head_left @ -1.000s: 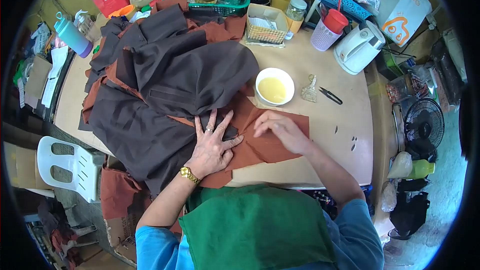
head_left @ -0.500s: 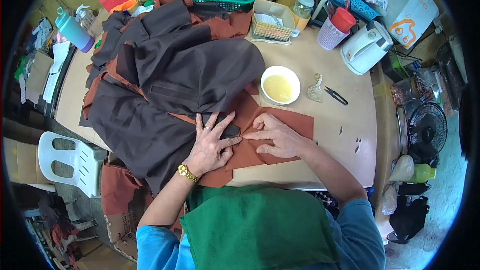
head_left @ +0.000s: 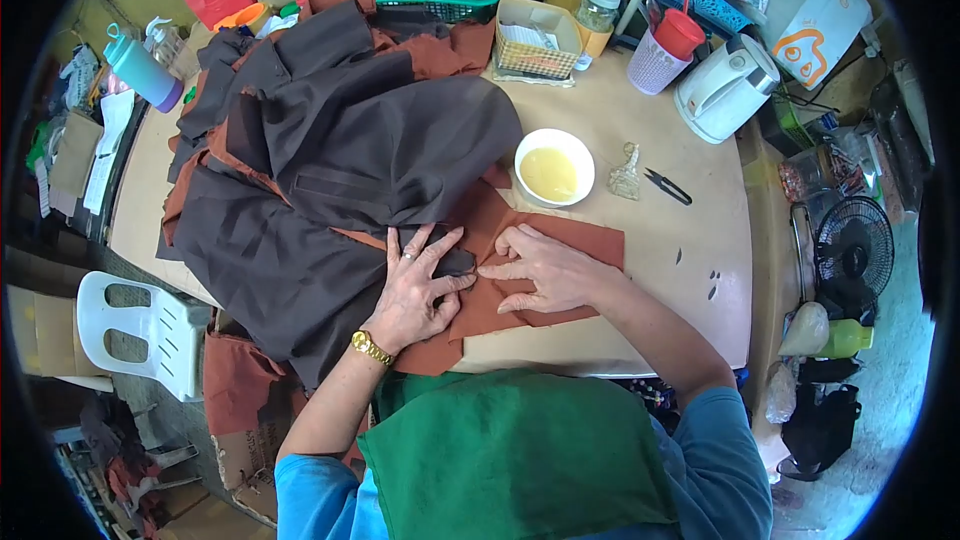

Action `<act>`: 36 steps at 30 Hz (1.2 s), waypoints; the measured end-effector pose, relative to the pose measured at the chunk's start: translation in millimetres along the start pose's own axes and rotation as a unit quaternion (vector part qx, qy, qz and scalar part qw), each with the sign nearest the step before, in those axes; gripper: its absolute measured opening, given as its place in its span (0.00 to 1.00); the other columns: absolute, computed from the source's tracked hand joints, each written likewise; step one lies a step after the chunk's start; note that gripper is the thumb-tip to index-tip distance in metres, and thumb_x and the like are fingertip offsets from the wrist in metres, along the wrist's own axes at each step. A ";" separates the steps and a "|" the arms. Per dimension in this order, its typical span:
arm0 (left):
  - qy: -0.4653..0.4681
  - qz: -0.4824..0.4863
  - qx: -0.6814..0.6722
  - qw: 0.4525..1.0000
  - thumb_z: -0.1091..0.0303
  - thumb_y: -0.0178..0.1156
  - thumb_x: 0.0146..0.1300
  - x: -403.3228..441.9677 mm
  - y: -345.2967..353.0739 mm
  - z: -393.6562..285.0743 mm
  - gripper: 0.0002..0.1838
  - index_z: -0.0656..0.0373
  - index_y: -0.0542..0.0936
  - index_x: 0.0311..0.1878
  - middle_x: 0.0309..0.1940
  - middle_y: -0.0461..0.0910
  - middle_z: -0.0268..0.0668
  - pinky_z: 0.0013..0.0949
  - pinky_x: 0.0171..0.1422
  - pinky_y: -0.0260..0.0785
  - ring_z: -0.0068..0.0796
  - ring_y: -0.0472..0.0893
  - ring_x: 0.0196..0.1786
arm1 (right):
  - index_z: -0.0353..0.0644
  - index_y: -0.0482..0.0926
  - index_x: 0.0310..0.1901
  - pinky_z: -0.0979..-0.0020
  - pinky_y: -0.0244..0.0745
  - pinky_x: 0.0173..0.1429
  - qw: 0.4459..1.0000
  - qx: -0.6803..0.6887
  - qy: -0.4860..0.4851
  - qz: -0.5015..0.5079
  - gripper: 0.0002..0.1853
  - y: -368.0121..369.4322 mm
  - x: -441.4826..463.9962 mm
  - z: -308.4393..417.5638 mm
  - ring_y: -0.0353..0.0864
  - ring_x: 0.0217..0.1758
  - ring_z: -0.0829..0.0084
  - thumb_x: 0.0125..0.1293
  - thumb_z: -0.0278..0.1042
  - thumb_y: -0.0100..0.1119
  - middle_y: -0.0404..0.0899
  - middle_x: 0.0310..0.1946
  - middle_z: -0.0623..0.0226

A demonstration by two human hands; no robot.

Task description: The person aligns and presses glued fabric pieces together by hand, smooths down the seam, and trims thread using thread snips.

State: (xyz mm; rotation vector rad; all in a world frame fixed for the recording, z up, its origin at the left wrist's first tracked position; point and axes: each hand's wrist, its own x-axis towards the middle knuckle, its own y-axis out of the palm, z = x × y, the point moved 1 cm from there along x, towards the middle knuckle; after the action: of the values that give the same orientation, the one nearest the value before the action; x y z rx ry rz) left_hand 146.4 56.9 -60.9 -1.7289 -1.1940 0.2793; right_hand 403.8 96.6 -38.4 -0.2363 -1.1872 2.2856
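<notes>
My left hand (head_left: pixel 412 290), with a ring and a gold watch (head_left: pixel 370 345), presses flat on the edge of a dark brown garment (head_left: pixel 350 150), its fingers spread. Opposite it, my right hand (head_left: pixel 545 270) rests on the rust-brown lining cloth (head_left: pixel 585 240). The right index finger is stretched out to the seam beside the left fingertips, thumb apart and the other fingers partly curled. Neither hand grips anything that I can see. A white bowl (head_left: pixel 555 168) of pale yellow liquid stands just beyond the right hand, with thread snips (head_left: pixel 668 186) farther right.
A small clear plastic packet (head_left: pixel 626 172) lies between bowl and snips. At the back are a woven basket (head_left: pixel 538 40), a glass jar (head_left: pixel 597 15), a lilac cup (head_left: pixel 657 62) and a white electric kettle (head_left: pixel 727 88). A white plastic chair (head_left: pixel 140 330) stands left, a black fan (head_left: pixel 853 250) right.
The view has shifted slightly. My right index fingertip sits a little differently at the seam; the left hand and the garment stay in place.
</notes>
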 end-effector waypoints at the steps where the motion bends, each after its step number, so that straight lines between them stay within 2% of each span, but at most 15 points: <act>1: 0.000 0.000 0.001 1.000 0.70 0.66 0.48 -0.2 -0.4 0.6 0.17 0.42 0.94 0.40 0.75 0.73 0.38 0.79 0.81 0.38 0.56 0.61 0.82 | 0.46 0.84 0.63 0.55 0.73 0.64 1.000 0.000 -0.001 -0.001 0.29 -0.2 -0.5 -1.1 0.73 0.57 0.52 0.62 0.50 0.75 0.72 0.53 0.52; 16: 0.003 0.011 0.012 1.000 0.69 0.65 0.50 -0.2 1.6 2.1 0.17 0.41 0.94 0.41 0.74 0.74 0.39 0.79 0.81 0.37 0.57 0.62 0.81 | 0.42 0.85 0.59 0.55 0.76 0.62 1.000 -0.014 -0.011 0.002 0.29 -2.7 0.4 -3.7 0.75 0.57 0.53 0.64 0.53 0.74 0.72 0.52 0.53; 19: 0.001 0.008 0.012 1.000 0.69 0.65 0.50 -0.5 1.5 3.2 0.16 0.41 0.94 0.41 0.73 0.74 0.39 0.79 0.82 0.38 0.57 0.62 0.81 | 0.41 0.85 0.58 0.54 0.76 0.62 1.000 -0.004 -0.009 0.020 0.28 -8.2 -7.4 -7.0 0.76 0.56 0.52 0.64 0.53 0.74 0.73 0.53 0.53; 22: -0.004 0.010 0.006 1.000 0.69 0.65 0.50 -0.3 1.4 1.8 0.16 0.42 0.94 0.40 0.73 0.74 0.39 0.78 0.82 0.38 0.56 0.63 0.81 | 0.41 0.86 0.57 0.52 0.76 0.63 0.999 -0.029 -0.030 -0.011 0.28 -10.4 -23.9 -13.7 0.76 0.56 0.51 0.63 0.53 0.74 0.73 0.55 0.53; 25: 0.000 0.010 0.014 1.000 0.70 0.65 0.50 0.9 1.1 1.8 0.15 0.42 0.94 0.40 0.73 0.74 0.39 0.78 0.82 0.38 0.56 0.62 0.81 | 0.42 0.85 0.59 0.52 0.75 0.64 0.999 0.007 -0.022 -0.024 0.30 -16.2 -23.7 -10.5 0.75 0.58 0.51 0.62 0.54 0.75 0.73 0.57 0.53; 30: 0.002 0.011 0.009 1.000 0.70 0.65 0.49 1.2 1.0 1.4 0.16 0.41 0.94 0.40 0.73 0.74 0.39 0.76 0.83 0.37 0.56 0.62 0.81 | 0.43 0.82 0.63 0.53 0.73 0.65 0.996 -0.044 0.037 0.074 0.32 -22.2 -3.7 9.1 0.71 0.60 0.53 0.65 0.58 0.71 0.71 0.55 0.54; 33: -0.006 0.012 0.008 1.000 0.70 0.66 0.49 0.9 1.3 0.6 0.16 0.41 0.94 0.40 0.73 0.74 0.39 0.76 0.83 0.36 0.56 0.62 0.81 | 0.45 0.81 0.66 0.54 0.74 0.65 0.991 -0.084 0.033 0.096 0.36 -20.5 -0.7 9.1 0.72 0.62 0.53 0.63 0.58 0.73 0.72 0.57 0.51; 36: -0.005 0.010 0.013 1.000 0.70 0.66 0.48 0.5 2.5 2.2 0.16 0.40 0.94 0.40 0.73 0.74 0.39 0.76 0.83 0.36 0.56 0.62 0.81 | 0.43 0.82 0.64 0.54 0.73 0.67 0.994 -0.048 0.029 0.092 0.34 -21.7 -12.6 -1.2 0.73 0.63 0.52 0.63 0.58 0.73 0.72 0.60 0.50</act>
State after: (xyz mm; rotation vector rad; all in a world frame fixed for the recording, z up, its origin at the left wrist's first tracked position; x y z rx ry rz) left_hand 146.7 58.5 -63.9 -1.7194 -1.1767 0.3133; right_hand 423.1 100.5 -23.0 -0.4618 -1.2936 2.3624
